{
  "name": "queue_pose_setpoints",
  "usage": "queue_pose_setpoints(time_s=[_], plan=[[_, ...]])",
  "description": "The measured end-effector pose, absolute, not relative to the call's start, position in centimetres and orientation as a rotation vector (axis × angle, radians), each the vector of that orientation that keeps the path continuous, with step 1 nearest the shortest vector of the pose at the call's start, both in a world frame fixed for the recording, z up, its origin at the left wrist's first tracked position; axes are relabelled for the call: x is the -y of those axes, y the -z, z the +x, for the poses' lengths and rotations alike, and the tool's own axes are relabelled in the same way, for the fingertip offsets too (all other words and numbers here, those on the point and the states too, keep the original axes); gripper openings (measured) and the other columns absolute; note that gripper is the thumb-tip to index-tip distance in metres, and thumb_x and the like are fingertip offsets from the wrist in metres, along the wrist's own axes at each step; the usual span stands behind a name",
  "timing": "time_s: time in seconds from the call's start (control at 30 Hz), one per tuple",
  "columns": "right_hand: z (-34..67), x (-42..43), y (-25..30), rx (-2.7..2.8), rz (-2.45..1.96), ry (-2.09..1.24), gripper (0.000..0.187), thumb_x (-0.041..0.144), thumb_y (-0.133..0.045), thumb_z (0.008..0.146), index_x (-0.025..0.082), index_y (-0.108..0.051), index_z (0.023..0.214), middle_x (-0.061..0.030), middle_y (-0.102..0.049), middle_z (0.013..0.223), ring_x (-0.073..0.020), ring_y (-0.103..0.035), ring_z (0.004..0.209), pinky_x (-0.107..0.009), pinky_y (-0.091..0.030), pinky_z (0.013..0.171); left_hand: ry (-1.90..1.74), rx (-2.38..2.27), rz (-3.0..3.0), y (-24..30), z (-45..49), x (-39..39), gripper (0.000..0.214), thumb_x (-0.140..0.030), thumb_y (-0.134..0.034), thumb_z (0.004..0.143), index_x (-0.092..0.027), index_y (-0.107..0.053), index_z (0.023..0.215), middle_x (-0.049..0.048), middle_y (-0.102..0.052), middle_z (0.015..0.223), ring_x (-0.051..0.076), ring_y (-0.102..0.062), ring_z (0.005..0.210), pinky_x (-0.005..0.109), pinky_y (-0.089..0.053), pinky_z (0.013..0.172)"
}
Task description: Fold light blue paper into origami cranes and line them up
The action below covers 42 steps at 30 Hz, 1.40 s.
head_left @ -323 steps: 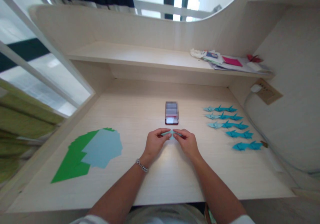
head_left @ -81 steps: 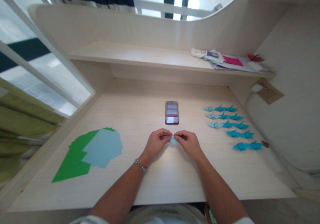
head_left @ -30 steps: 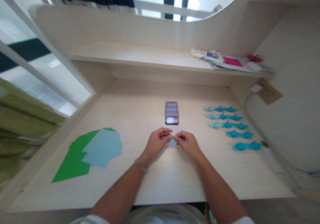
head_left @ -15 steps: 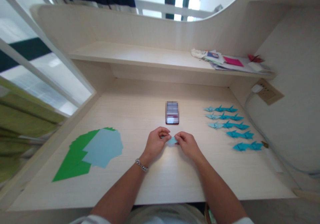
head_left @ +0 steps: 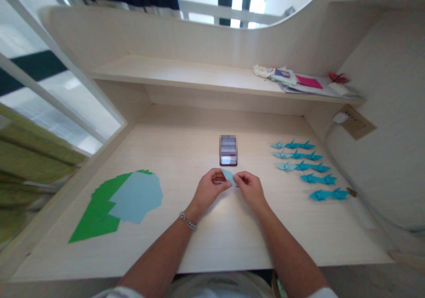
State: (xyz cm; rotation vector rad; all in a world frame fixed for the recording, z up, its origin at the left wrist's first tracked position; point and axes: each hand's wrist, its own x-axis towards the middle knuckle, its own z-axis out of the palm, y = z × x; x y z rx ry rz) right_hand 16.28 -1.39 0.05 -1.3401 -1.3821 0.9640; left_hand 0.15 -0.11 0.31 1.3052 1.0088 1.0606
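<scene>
A small folded piece of light blue paper point(head_left: 229, 176) is pinched between my two hands just above the desk point(head_left: 212, 236). My left hand point(head_left: 209, 190), with a metal bracelet on the wrist, grips its left side with closed fingers. My right hand point(head_left: 251, 190) grips its right side the same way. The paper's pointed end sticks up and to the left between my thumbs. A phone point(head_left: 228, 150) lies flat just beyond my hands.
A fanned stack of green and light blue sheets point(head_left: 119, 203) lies on the left. Rows of several folded blue paper cranes point(head_left: 307, 167) sit on the right. The shelf holds papers and a red crane point(head_left: 308, 82). A wall socket with a cable point(head_left: 352, 121) is at far right.
The folded paper has turned and lifted; its point now stands up between my thumbs instead of lying flat. Both hands stay at the same spot.
</scene>
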Motion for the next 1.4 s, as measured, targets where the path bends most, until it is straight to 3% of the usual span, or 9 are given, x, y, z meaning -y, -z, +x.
queue_pose_setpoints(time_s=[0.1,0.33,0.6,0.8,0.97,1.1,1.23,1.4], plan=[[16.1,1.3,0.3,1.333,-1.332,-0.988,0.024,0.038,-0.059,0.078,0.016,-0.067,0.078,-0.0034,-0.066,0.071,-0.0164,-0.057,0.066,-0.026,-0.044,0.061,-0.986,-0.988,1.412,-0.1,0.4,0.3,0.024,-0.031,-0.067,0.074,-0.013,-0.066,0.09,0.0094,-0.068,0.093,0.019,-0.063,0.084,0.033,-0.049,0.08],[15.9,1.3,0.7,1.349,-1.289,-1.124,0.022,0.036,-0.064,0.074,0.016,-0.067,0.081,-0.0045,-0.067,0.077,-0.0164,-0.06,0.069,-0.026,-0.046,0.063,-1.039,-1.049,1.346,0.4,-0.1,0.0,0.025,-0.035,-0.063,0.077,-0.012,-0.066,0.085,0.0078,-0.069,0.081,0.017,-0.063,0.074,0.03,-0.05,0.07],[16.3,1.1,1.2,1.317,-1.258,-1.234,0.022,0.037,-0.07,0.068,0.015,-0.066,0.071,-0.0022,-0.065,0.065,-0.0145,-0.057,0.06,-0.026,-0.045,0.058,-1.027,-1.08,1.475,-0.2,0.0,0.3,0.024,-0.034,-0.06,0.079,-0.013,-0.069,0.088,0.0081,-0.071,0.086,0.018,-0.064,0.077,0.029,-0.05,0.072],[16.5,1.1,0.7,1.285,-1.284,-1.113,0.031,0.035,-0.071,0.068,0.017,-0.066,0.093,-0.0023,-0.067,0.073,-0.0153,-0.06,0.063,-0.026,-0.047,0.059,-1.029,-1.094,1.511,-0.6,0.0,0.5,0.024,-0.033,-0.056,0.082,-0.015,-0.069,0.093,0.0091,-0.069,0.094,0.019,-0.064,0.082,0.031,-0.054,0.073],[16.5,1.2,0.4,1.249,-1.328,-1.081,0.023,0.033,-0.067,0.071,0.015,-0.067,0.086,-0.0013,-0.063,0.059,-0.0155,-0.06,0.054,-0.026,-0.047,0.053,-1.033,-1.043,1.367,-0.5,0.3,0.6,0.031,-0.029,-0.066,0.074,-0.014,-0.064,0.102,0.009,-0.068,0.096,0.019,-0.065,0.081,0.032,-0.056,0.07],[16.3,1.4,0.3,1.241,-1.307,-1.086,0.022,0.031,-0.068,0.07,0.015,-0.067,0.085,-0.004,-0.067,0.07,-0.0166,-0.062,0.057,-0.028,-0.05,0.055,-1.073,-1.076,1.355,-0.4,0.1,0.4,0.028,-0.024,-0.07,0.07,-0.014,-0.065,0.096,0.0074,-0.069,0.089,0.017,-0.066,0.075,0.032,-0.055,0.073],[16.2,1.7,0.0,1.388,-1.285,-1.008,0.023,0.028,-0.065,0.074,0.019,-0.069,0.095,-0.0065,-0.069,0.089,-0.018,-0.064,0.072,-0.03,-0.052,0.066,-1.071,-1.111,1.378,-0.3,0.0,0.3,0.028,-0.025,-0.07,0.07,-0.014,-0.066,0.096,0.0082,-0.07,0.09,0.018,-0.066,0.075,0.033,-0.055,0.072],[16.1,1.8,-0.2,1.419,-1.275,-0.938,0.022,0.029,-0.064,0.076,0.022,-0.071,0.095,-0.0059,-0.07,0.087,-0.0187,-0.063,0.076,-0.03,-0.051,0.068,-1.09,-1.152,1.372,-0.4,0.0,0.3,0.03,-0.029,-0.07,0.07,-0.014,-0.068,0.096,0.0085,-0.071,0.088,0.018,-0.067,0.07,0.032,-0.055,0.068]])
